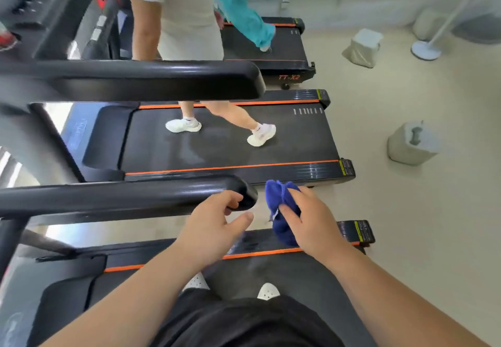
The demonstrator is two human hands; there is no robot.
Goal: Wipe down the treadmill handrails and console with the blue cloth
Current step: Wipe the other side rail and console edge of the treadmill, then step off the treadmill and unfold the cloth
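The black handrail (122, 197) of my treadmill runs in from the left and ends at a rounded tip near the middle of the view. My left hand (214, 224) hovers just below that tip with loosely curled fingers, holding nothing; its fingertips are close to the rail's end. My right hand (306, 222) grips the bunched blue cloth (282, 211) just right of the rail's tip, apart from the rail. The console is out of view.
A person in white shoes walks on the neighbouring treadmill belt (230, 140), behind a second black handrail (135, 81). Another person in teal is on a farther treadmill (265, 46). Grey blocks (412, 143) and a white stand base (425, 48) sit on the floor at right.
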